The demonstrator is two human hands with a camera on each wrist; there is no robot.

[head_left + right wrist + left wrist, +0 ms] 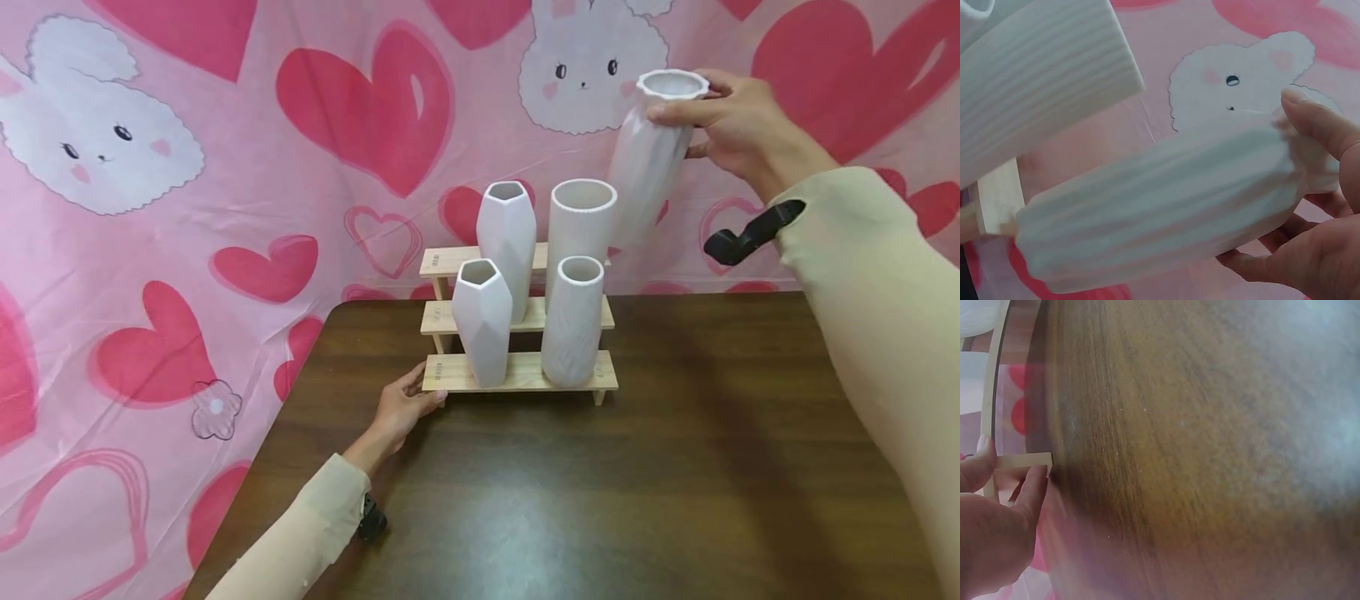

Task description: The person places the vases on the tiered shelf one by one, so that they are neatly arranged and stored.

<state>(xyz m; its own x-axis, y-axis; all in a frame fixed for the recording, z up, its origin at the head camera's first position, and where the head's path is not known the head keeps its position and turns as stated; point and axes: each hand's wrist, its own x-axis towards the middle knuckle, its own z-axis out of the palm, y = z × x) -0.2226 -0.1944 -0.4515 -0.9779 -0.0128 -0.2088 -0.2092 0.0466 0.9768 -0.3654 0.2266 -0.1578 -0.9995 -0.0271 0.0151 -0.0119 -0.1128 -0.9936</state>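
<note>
A white fluted vase [651, 167] with a scalloped rim is tilted in my right hand [750, 125], gripped near its top with thumb in front and fingers behind. Its base hangs close to the right end of the top step in the right wrist view. My left hand [397, 408] pinches the front left corner of a three-step wooden stand [525, 372], thumb on the board and a finger by its short leg [1025, 461]. On the stand are two faceted white vases [483, 325] [508, 242], a ribbed cylindrical vase [581, 221] and a smaller textured vase [573, 325].
The stand rests near the back of a dark brown wooden table [637, 467]. Behind it hangs a pink cloth [300, 208] with red hearts and white rabbits. Black wrist cameras [753, 233] stick out from both sleeves.
</note>
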